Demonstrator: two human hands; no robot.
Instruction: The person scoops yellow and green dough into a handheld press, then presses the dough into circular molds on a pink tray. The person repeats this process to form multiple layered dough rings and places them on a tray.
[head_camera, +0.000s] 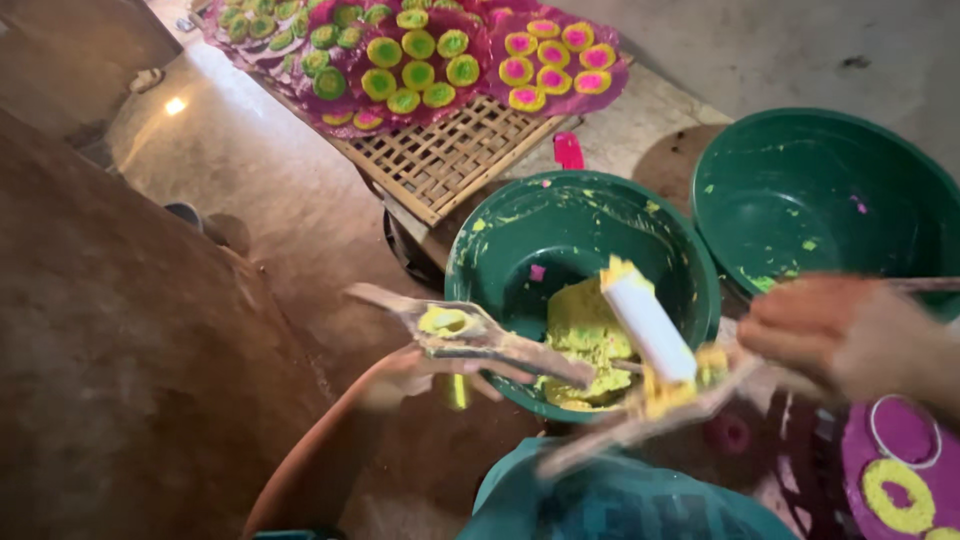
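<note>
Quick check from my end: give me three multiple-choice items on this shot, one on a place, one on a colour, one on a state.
1. Where does the yellow dough lie?
A. in the nearer green bowl
B. on the bamboo tray
C. on the floor

2. What colour is the farther bowl?
A. red
B. green
C. white

3. What does the right hand hold?
A. nothing
B. a cup
C. a white scraper

Answers: 1 A, the dough sits inside that bowl. 2 B, its wall and rim are green. 3 C, though blurred, the scraper runs from that hand over the bowl; the left hand holds a wooden mould.
</note>
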